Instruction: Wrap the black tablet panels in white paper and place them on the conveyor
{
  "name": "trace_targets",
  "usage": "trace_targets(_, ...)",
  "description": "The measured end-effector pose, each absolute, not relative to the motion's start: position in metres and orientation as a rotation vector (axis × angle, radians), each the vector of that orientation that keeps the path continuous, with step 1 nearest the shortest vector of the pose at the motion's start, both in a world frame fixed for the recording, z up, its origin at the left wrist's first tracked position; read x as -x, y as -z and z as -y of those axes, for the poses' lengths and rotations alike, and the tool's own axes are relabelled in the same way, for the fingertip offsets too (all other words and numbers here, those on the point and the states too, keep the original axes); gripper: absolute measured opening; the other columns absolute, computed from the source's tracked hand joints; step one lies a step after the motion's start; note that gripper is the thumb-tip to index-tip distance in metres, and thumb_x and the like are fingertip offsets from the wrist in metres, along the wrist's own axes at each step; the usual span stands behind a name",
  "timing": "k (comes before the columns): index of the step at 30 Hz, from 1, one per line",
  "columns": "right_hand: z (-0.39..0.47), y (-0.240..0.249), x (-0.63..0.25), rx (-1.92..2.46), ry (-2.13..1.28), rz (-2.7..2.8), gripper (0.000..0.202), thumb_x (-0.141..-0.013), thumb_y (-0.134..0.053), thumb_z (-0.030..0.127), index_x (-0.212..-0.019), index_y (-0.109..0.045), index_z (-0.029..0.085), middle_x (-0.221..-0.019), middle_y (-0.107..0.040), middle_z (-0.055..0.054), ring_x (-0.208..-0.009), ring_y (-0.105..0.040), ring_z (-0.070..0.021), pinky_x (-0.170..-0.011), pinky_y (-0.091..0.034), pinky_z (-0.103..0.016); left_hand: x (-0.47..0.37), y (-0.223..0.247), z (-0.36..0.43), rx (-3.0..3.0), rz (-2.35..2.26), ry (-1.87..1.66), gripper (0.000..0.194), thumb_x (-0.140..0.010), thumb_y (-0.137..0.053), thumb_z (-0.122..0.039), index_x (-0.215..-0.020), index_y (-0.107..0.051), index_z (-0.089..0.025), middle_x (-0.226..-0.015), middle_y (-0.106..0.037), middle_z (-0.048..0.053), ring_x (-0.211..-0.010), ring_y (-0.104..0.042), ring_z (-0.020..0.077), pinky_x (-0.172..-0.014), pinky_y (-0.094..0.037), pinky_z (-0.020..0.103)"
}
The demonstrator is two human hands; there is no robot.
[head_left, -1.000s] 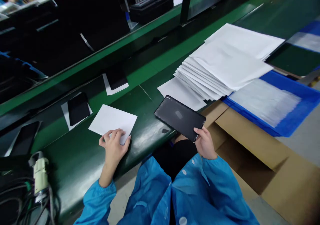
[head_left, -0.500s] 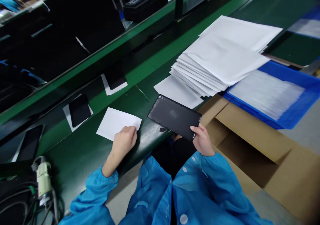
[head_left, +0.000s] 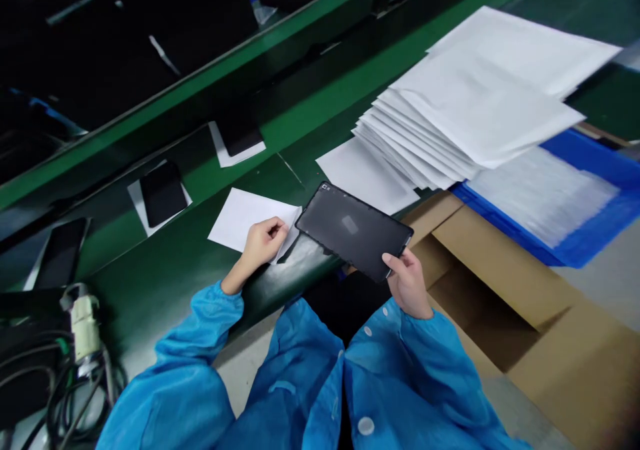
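The dark tablet (head_left: 354, 231) lies back-up and tilted, its near right corner pinched in the right hand (head_left: 407, 285), whose fingers (head_left: 393, 261) curl over the edge while the far end juts out over the green worktop (head_left: 165, 283). Just left of that far end, the left hand (head_left: 263, 243) grips the near right corner of a white sleeve (head_left: 245, 213), fingers closed on it so the corner lifts slightly off the worktop while the rest lies flat. The sleeve's lifted corner sits just beside the tablet's left edge; whether they touch cannot be told. Beyond the right hand's fingers, a single white sheet (head_left: 365, 173) lies flat, and past it a fanned stack of white sleeves (head_left: 465, 110) spreads toward the right, overhanging a blue tray (head_left: 590, 237) with pale foam in it. Below the right hand, an open cardboard box (head_left: 500, 283) stands beside the worktop. Beyond the left hand's fingers, on the conveyor strip, two dark phones rest on white sheets, one nearer (head_left: 163, 193) and one farther (head_left: 240, 137). Well to the left of the left hand, a third dark device (head_left: 60, 253) lies near a tangle of cables and a pale connector (head_left: 83, 320). Both arms wear blue sleeves (head_left: 200, 343).
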State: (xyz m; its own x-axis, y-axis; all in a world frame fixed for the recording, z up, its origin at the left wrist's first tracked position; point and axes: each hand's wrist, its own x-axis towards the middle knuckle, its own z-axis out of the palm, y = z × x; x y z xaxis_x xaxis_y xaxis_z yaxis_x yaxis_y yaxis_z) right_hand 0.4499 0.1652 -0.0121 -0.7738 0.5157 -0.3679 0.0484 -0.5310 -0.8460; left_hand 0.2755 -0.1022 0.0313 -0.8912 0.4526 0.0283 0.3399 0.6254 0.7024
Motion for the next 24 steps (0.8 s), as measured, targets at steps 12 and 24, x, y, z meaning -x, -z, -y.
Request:
trace_targets(12, -0.157, 0.020, -0.471, 0.803, -2.178, 1.647, 0.037, -0.075, -0.092, 0.043, -0.104, -0.077, 0.024, -0.099, -0.084, -0.007, -0.096, -0.076, -0.0266, -0.089, -0.060, -0.040, -0.283, -0.025, 0.096, -0.705, -2.762, -1.126, 0.026, -0.093, -0.053, -0.031, -0.070, -0.054, -0.021, -0.056, -0.051, -0.003, -0.053, -0.047, 0.0121, -0.058, -0.036, 0.024)
trace_targets(24, -0.120, -0.007, -0.481, 0.720, -2.471, 1.842, 0.039, -0.080, -0.090, 0.055, -0.096, -0.075, 0.022, -0.061, -0.070, -0.001, -0.043, -0.060, -0.0169, -0.043, -0.054, -0.030, -0.303, -0.041, 0.091, -1.038, -2.782, -0.830, 0.033, -0.105, -0.048, -0.034, -0.076, -0.058, -0.021, -0.065, -0.062, 0.002, -0.059, -0.057, 0.0157, -0.059, -0.036, 0.027)
